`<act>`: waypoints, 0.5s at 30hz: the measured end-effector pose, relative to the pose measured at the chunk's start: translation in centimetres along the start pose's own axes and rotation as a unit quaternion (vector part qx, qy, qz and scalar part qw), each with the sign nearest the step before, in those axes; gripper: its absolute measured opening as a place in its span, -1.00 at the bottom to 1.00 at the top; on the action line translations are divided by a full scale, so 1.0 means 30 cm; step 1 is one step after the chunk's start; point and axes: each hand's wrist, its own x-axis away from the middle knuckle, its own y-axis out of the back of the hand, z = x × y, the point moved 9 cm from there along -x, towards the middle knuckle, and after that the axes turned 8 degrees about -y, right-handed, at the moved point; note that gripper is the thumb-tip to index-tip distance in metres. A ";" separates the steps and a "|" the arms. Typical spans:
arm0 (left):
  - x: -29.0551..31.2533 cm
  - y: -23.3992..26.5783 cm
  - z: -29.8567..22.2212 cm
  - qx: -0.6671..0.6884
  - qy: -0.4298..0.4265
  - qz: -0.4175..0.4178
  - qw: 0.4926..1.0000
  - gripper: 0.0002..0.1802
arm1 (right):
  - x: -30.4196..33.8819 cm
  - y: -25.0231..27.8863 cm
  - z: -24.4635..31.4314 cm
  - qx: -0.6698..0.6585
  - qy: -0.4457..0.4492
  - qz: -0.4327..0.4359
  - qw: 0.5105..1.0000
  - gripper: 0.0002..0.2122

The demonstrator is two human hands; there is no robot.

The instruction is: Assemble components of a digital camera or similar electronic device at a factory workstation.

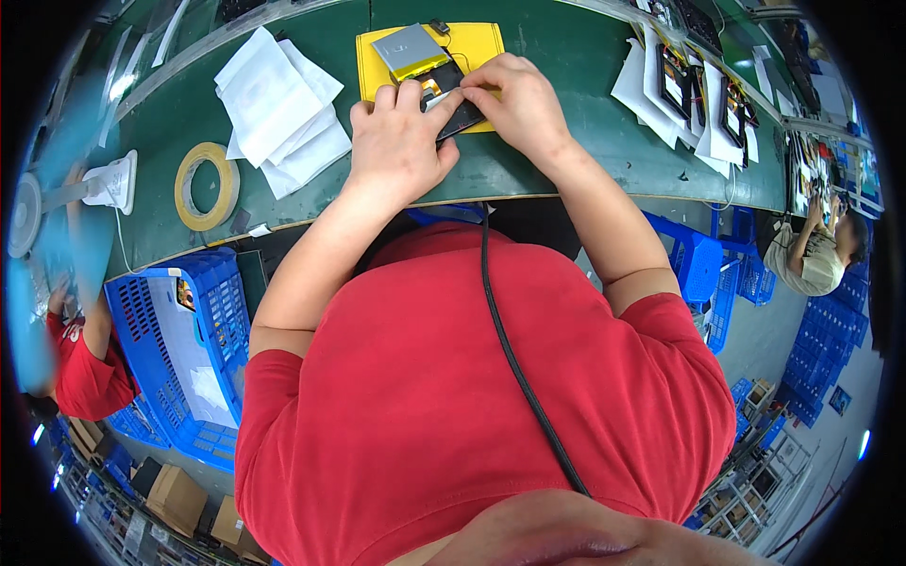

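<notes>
- Holding L hand (401, 141) approx. half open, palm down, fingers bent + spread over L side of blk device (462, 119), thumb apart from index, nr device's near end; can't tell if gripping or just resting.
- Bringing thumb + index tips of R hand (479, 92) close tog. at device's R side, nr L index; can't tell if anything pinched betw. them.
- Located: device on yel mat (486, 42), twd far edge of grn bench (585, 85), partly hidden under fingers.
- Lying at device's far end: flat silver pack (406, 45) w/ yel strip on near edge; can't tell how far overlapping.
- Placed at mat's far edge: small blk part (439, 26) w/ thin lead.
- On bench, L: stacked wht papers (269, 99); nearer + further L, tape roll (229, 186), lying flat.
- On bench, R: wht sheets (634, 91) w/ blk-framed units (674, 80) on top.
- Below bench, L: blue basket (224, 316) w/ papers inside.
- Seen far R: co-worker (812, 259), seated.
</notes>
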 end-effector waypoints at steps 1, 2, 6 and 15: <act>0.000 0.001 -0.001 0.009 0.000 0.001 1.000 -0.47 | 0.003 -0.013 0.010 0.012 0.010 0.017 1.000 -0.91; 0.000 0.001 -0.001 0.018 -0.001 0.003 1.000 -0.48 | -0.002 -0.008 0.027 0.034 0.021 0.014 0.999 -0.91; 0.075 0.002 0.014 0.119 -0.023 -0.126 0.985 -0.60 | -0.011 -0.023 0.064 0.081 0.056 0.029 0.995 -0.91; 0.082 0.005 0.017 0.146 -0.022 -0.133 0.980 -0.79 | -0.037 -0.043 0.065 0.125 0.034 0.071 0.989 -0.92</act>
